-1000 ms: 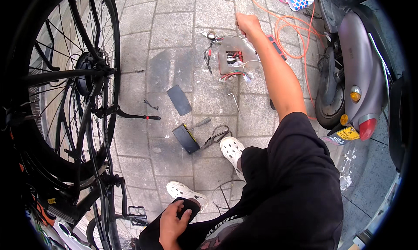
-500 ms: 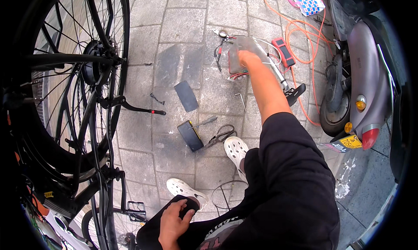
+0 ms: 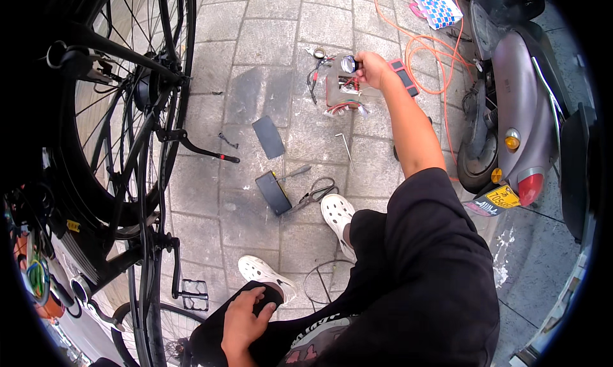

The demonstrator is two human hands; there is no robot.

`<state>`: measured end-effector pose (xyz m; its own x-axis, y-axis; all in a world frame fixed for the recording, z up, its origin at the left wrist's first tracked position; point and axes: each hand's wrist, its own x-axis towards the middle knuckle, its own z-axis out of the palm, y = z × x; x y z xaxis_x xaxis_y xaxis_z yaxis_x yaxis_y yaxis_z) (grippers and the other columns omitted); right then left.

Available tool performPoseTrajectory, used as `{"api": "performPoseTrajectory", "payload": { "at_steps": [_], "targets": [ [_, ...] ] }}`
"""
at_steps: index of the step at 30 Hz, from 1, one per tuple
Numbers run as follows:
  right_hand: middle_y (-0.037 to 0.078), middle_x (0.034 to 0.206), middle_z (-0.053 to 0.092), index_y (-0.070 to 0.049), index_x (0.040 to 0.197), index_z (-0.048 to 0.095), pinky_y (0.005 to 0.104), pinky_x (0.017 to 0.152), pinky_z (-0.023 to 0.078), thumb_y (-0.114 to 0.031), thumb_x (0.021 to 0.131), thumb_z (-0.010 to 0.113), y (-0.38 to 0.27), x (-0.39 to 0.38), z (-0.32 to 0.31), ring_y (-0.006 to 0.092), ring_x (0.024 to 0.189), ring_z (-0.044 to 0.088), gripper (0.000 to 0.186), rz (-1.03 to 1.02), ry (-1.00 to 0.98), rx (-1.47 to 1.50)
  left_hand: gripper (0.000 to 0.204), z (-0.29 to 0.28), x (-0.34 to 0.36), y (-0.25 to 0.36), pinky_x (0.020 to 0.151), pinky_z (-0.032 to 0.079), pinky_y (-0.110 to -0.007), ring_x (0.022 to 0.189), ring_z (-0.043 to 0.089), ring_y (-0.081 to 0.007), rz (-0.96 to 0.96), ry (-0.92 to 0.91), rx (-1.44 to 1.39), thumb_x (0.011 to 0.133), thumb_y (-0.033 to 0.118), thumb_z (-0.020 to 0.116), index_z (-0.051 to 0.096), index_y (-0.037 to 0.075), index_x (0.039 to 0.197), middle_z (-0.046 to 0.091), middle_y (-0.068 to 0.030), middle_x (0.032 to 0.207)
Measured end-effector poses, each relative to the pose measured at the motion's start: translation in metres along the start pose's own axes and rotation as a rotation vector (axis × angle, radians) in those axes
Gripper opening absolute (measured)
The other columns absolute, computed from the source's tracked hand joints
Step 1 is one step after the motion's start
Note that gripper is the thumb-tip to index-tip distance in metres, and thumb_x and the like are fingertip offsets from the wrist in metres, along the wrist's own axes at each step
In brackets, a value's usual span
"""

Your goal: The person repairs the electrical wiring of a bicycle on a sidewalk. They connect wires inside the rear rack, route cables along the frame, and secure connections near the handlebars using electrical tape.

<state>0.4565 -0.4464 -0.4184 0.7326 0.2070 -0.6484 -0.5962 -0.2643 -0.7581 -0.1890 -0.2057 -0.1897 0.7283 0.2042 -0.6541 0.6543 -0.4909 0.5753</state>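
Note:
My right hand (image 3: 370,70) is closed on a round, silvery lamp-like piece (image 3: 348,63) with a dark rim, held above the ground ahead of me. Just below it lies a translucent plastic bag (image 3: 332,91) with small red and white parts, and coloured wires (image 3: 345,107) stick out at its near side. A red-and-black handheld meter (image 3: 403,78) is partly covered by my right wrist. My left hand (image 3: 246,319) rests on my left knee, fingers loosely spread, holding nothing.
A bicycle (image 3: 150,92) fills the left side; a grey scooter (image 3: 520,105) stands right, near an orange cord (image 3: 434,49). On the paving lie a black plate (image 3: 268,137), black box (image 3: 272,193), screwdriver (image 3: 297,172), scissors (image 3: 324,189), hex key (image 3: 345,147) and tape roll (image 3: 319,53).
My right hand has come up off the plastic bag and now grips the round silvery piece. My left hand stays on the knee. The view has shifted slightly.

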Motion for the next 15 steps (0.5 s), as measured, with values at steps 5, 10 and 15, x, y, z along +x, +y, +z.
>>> {"api": "performPoseTrajectory", "payload": {
  "at_steps": [5, 10, 15],
  "targets": [
    [0.001, 0.077, 0.057, -0.012, 0.090, 0.058, 0.0334, 0.054, 0.041, -0.021, 0.099, 0.052, -0.025, -0.052, 0.008, 0.0133, 0.061, 0.046, 0.014, -0.033, -0.184, 0.314, 0.043, 0.009, -0.021, 0.009, 0.086, 0.057, -0.045, 0.099, 0.073, -0.0357, 0.036, 0.048, 0.024, 0.089, 0.025, 0.083, 0.072, 0.006, 0.125, 0.075, -0.0164, 0.107],
    [0.005, 0.078, 0.061, -0.008, 0.093, 0.065, 0.0354, 0.053, 0.045, -0.026, 0.094, 0.060, -0.027, -0.060, 0.011, 0.0132, 0.065, 0.055, 0.020, -0.077, 0.196, -0.008, 0.044, 0.023, -0.037, 0.004, 0.087, 0.056, -0.046, 0.100, 0.073, -0.0354, 0.064, 0.039, 0.075, 0.088, 0.027, 0.083, 0.072, 0.007, 0.127, 0.075, -0.0151, 0.105],
    [0.027, 0.124, 0.075, -0.003, 0.123, 0.078, 0.0453, 0.104, 0.055, -0.034, 0.091, 0.063, -0.024, -0.036, 0.048, 0.0412, 0.115, 0.074, 0.047, -0.383, 0.560, -0.730, 0.046, 0.029, -0.033, 0.002, 0.086, 0.057, -0.045, 0.099, 0.073, -0.0355, -0.017, 0.030, 0.076, 0.088, 0.026, 0.083, 0.072, 0.005, 0.128, 0.075, -0.0153, 0.107]
  ]
}}
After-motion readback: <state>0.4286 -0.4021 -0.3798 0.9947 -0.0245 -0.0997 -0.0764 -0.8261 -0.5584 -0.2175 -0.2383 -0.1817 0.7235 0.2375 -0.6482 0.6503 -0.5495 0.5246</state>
